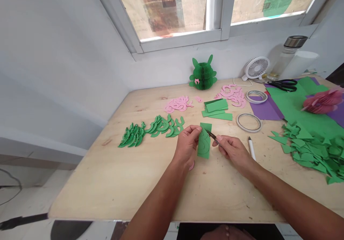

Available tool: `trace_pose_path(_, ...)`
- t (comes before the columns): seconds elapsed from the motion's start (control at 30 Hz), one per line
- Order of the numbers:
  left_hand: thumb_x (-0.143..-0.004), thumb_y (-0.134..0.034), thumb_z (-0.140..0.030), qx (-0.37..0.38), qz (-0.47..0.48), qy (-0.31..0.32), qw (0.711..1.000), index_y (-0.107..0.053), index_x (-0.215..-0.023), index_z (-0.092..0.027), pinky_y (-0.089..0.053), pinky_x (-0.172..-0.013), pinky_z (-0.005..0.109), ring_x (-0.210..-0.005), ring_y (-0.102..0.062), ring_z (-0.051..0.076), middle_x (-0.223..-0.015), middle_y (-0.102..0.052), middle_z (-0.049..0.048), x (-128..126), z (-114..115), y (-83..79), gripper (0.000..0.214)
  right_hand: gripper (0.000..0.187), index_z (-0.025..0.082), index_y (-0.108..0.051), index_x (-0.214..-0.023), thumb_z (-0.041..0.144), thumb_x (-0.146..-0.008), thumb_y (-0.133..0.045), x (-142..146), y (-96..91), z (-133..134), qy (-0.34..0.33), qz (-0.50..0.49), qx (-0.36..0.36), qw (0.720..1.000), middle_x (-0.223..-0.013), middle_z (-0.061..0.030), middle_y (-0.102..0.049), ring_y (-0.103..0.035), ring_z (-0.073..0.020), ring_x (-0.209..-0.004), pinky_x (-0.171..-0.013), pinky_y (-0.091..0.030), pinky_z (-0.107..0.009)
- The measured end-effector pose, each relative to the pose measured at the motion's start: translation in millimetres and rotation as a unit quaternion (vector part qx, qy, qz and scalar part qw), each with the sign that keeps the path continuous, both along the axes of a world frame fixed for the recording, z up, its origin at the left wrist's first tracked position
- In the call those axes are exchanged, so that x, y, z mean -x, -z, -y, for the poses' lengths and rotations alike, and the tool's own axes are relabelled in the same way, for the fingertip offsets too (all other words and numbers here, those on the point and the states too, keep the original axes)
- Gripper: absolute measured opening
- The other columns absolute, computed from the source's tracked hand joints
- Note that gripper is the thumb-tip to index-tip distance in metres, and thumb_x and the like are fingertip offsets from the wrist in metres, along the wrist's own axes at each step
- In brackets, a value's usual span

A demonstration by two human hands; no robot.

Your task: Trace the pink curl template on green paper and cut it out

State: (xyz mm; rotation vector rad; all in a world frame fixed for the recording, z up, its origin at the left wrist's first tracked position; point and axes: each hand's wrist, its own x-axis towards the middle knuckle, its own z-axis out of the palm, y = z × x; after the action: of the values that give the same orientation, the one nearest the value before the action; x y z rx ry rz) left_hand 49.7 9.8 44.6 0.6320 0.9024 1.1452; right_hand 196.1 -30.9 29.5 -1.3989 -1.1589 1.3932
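Fingers (197,132) pinching a green paper strip (204,148), with scissors (213,136) near its top.
The left hand (186,145) holds the strip between thumb and fingers, and the right hand (234,150) is curled around the scissors. The strip is up in front, over the table (107,186). Its drawn curvy lines look mostly uncut, so this one seems barely begun. Just past it, a stack of green strips (217,105) looks left to do. To the left, curvy green pieces (135,135) look done. Lots of green scraps (317,157) lie far right.
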Motion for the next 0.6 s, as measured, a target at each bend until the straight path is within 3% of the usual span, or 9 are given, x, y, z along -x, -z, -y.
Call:
trace_pose_path(0.17,-0.062,-0.076,-0.028,0.010,0.023,0.020,0.999,-0.056,-0.074,-0.015,-0.046,-0.052,0.023,-0.057,-0.061,0.014,-0.064,-0.064,0.0020,-2.1,3.6,-3.7,0.026,0.045,0.015,-0.061,-0.075,0.059,-0.081,-0.051,1.6,1.7,0.1,0.013,-0.025,-0.005,1.000,-0.048,0.0070,-0.033,-0.022,-0.0078,-0.044,-0.044,-0.014,-0.025)
trace_pose_path(0.33,-0.061,-0.077,-0.025,0.033,0.064,0.046,0.996,-0.056,-0.073,-0.015,-0.052,-0.064,0.030,-0.065,-0.065,0.017,-0.070,-0.067,0.0034,-2.6,2.9,0.6,0.026,0.044,0.017,-0.054,-0.065,0.059,-0.080,-0.053,3.1,3.0,0.9,0.018,-0.048,-0.007,0.999,-0.048,0.0070,-0.030,-0.021,-0.0082,-0.045,-0.045,-0.014,-0.026)
trace_pose_path(0.47,-0.060,-0.078,-0.024,0.055,0.084,0.062,0.993,-0.058,-0.074,-0.015,-0.051,-0.067,0.028,-0.067,-0.065,0.016,-0.072,-0.068,0.0031,-2.9,2.7,4.3,0.027,0.047,0.020,-0.041,-0.057,0.057,-0.081,-0.053,3.5,5.6,0.7,0.016,-0.075,-0.015,0.997,-0.049,0.0069,-0.029,-0.021,-0.0083,-0.046,-0.046,-0.014,-0.026)
trace_pose_path(0.6,-0.060,-0.078,-0.024,0.055,0.085,0.067,0.993,-0.058,-0.073,-0.015,-0.050,-0.065,0.026,-0.066,-0.064,0.015,-0.070,-0.067,0.0029,-3.4,5.2,1.4,0.026,0.045,0.019,-0.041,-0.057,0.055,-0.082,-0.053,3.0,7.0,0.9,0.016,-0.078,-0.016,0.997,-0.049,0.0071,-0.029,-0.020,-0.0083,-0.047,-0.046,-0.013,-0.026)
